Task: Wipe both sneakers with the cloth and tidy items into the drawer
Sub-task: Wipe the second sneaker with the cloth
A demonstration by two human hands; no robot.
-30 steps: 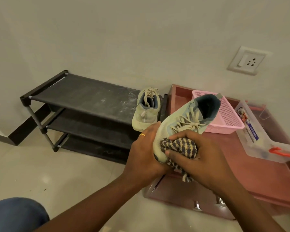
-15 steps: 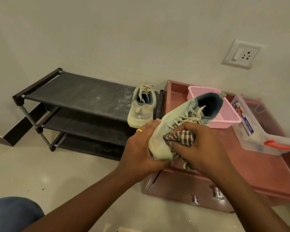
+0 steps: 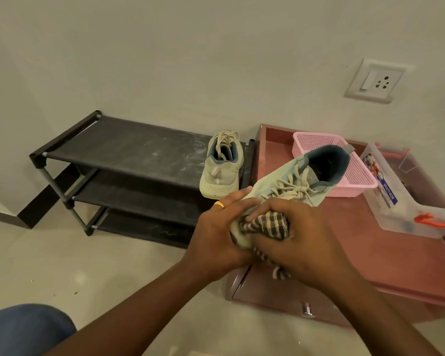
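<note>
The cloth (image 3: 270,224) is rough woven fabric in a dark-and-cream check. The held sneaker (image 3: 288,181) has a pale, matt knit upper, flat fabric laces and a soft dark lining. The second sneaker (image 3: 221,173), at the right end of the shoe rack's (image 3: 129,150) top shelf, is the same matt fabric and looks soiled. The rack's black fabric shelves are dust-streaked, and its tubes are dull grey metal. The cabinet top (image 3: 357,240) is smooth and faintly glossy. At its far edge stand a pink perforated plastic basket (image 3: 357,176) and a clear plastic box (image 3: 406,209). The drawer knob (image 3: 307,310) is shiny metal.
</note>
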